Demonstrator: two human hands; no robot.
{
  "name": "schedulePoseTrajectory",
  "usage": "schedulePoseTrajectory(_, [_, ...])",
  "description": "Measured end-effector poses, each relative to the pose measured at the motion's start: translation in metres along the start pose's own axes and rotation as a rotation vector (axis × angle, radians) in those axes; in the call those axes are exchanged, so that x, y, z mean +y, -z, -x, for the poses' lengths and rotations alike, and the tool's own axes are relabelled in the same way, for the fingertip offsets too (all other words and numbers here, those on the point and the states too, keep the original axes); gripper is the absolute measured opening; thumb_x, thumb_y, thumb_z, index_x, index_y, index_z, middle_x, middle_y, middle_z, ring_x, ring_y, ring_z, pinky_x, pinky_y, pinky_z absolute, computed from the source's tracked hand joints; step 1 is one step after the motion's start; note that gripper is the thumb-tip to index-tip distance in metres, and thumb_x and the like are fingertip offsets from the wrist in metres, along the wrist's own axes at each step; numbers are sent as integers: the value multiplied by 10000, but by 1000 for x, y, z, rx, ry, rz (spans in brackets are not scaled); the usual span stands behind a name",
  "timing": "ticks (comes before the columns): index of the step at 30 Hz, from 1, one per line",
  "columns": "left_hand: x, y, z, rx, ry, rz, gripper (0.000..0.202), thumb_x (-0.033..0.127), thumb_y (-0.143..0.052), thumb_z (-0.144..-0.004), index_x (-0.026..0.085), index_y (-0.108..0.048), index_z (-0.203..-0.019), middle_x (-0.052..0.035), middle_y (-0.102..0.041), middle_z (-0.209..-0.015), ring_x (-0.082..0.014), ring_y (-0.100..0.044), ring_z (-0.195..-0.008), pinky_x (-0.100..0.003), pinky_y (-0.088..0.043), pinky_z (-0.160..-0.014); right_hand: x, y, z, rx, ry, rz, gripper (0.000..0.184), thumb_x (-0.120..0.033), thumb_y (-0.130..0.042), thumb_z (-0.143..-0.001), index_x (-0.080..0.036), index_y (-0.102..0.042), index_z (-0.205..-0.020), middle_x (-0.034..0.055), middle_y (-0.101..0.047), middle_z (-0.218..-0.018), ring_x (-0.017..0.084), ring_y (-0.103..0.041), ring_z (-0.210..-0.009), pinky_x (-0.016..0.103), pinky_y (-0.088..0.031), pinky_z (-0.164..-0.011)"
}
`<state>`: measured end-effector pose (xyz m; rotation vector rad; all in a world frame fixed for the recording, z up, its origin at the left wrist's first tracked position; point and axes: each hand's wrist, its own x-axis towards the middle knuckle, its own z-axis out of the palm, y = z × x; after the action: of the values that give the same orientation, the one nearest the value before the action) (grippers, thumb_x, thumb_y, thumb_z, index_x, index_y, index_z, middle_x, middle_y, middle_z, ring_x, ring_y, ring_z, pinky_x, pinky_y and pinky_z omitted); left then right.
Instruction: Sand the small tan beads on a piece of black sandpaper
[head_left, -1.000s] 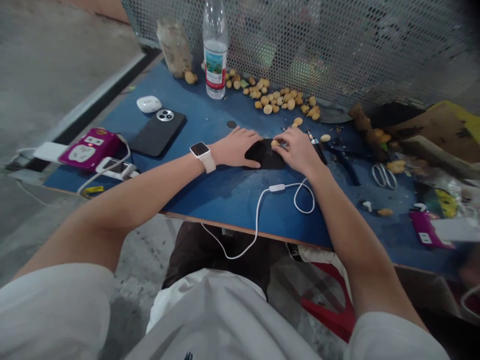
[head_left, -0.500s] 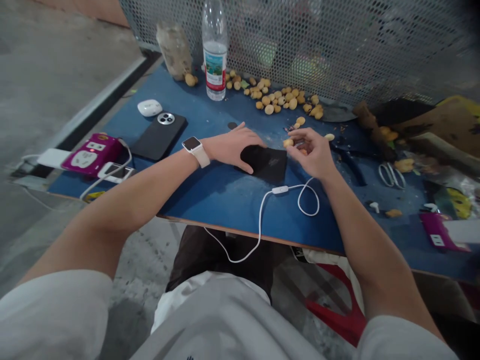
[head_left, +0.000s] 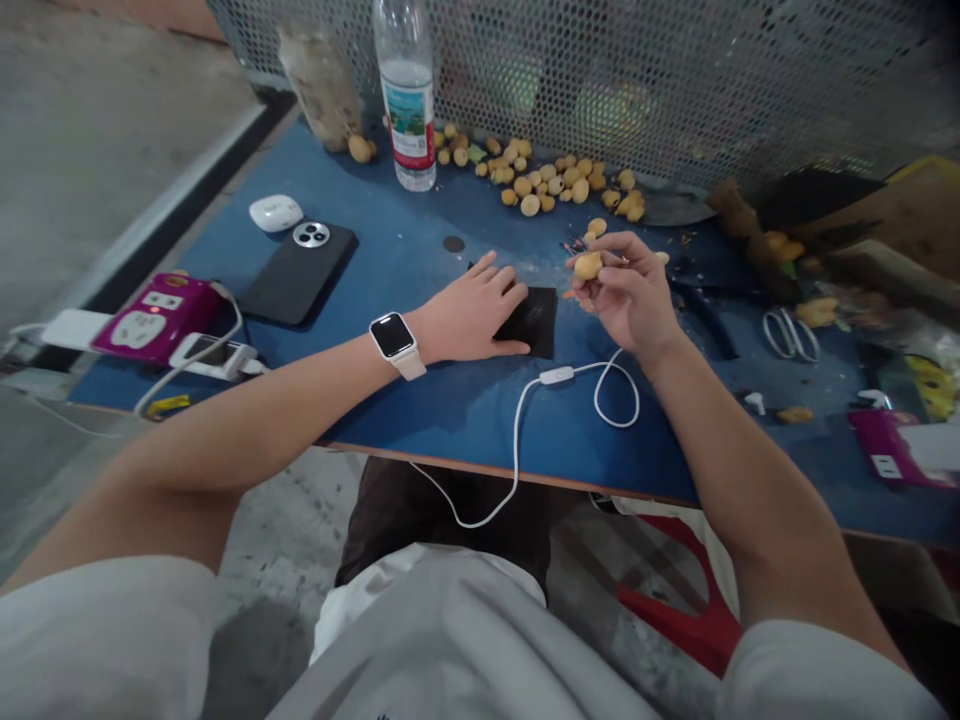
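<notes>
My left hand (head_left: 476, 310), a white watch on its wrist, lies with fingers spread on a black sheet (head_left: 541, 322) that looks like sandpaper. Part of that sheet is covered by the hand. To the right, my right hand (head_left: 634, 300) is raised over the table, pinching a small tan gourd-shaped piece (head_left: 588, 265) between thumb and fingers. Orange and tan bits show just below those fingers, partly hidden. Beyond both hands several similar tan round pieces (head_left: 555, 186) are heaped against the mesh.
A water bottle (head_left: 409, 120) and a cloudy jar (head_left: 322, 90) stand at the back. At left are a black phone (head_left: 296, 280), a white case (head_left: 275, 212) and a purple power strip (head_left: 161, 315). A white cable (head_left: 517, 430) crosses the front edge. Scissors (head_left: 787, 335) lie right.
My right hand has lifted slightly and turned, bringing the tan piece up into plainer view. My left hand has flattened further over the black sheet. The whole view has shifted a little.
</notes>
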<state>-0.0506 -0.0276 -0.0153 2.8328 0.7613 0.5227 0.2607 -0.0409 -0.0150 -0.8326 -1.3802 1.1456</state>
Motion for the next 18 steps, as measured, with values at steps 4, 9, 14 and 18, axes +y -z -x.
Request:
schedulePoseTrajectory(4, [-3, 1, 2, -86, 30, 15, 881, 752, -735, -1197, 81, -678, -1765, -340, -736, -1694, -553, -721, -1573, -698, -545, -1408, -5, -1, 2, -7, -36, 119, 589, -820, -1089, -844, -390, -849, -1168, 22, -896, -1079, 286, -826, -921, 479, -756, -797])
schedulePoseTrajectory(9, [-17, 4, 1, -103, 29, 99, 943, 762, -729, -1189, 163, -562, -1897, -293, -707, -1777, -534, -701, -1629, -669, -509, -1453, -3, 0, 6, -40, -27, 221, 605, -869, -1043, -888, -394, -854, -1211, 38, -888, -1123, 313, -874, -1025, 523, -774, -917])
schedulePoseTrajectory(14, [-21, -4, 0, -82, 55, 162, 950, 693, -767, -1149, 179, -537, -1914, -295, -630, -1865, -543, -645, -1724, -693, -489, -1495, 5, -4, 8, -39, 111, 637, 456, -684, -1031, -1010, -355, -935, -1311, 95, -893, -1230, 357, -890, -1142, 586, -793, -1054])
schedulePoseTrajectory(18, [-20, -7, -1, -98, 77, 199, 969, 727, -749, -1128, 175, -554, -1900, -305, -573, -1934, -565, -572, -1794, -750, -447, -1533, 3, -11, 9, -113, 150, 948, 232, -471, -995, -1060, -351, -1006, -1257, 117, -891, -1332, 393, -875, -1161, 658, -795, -1073])
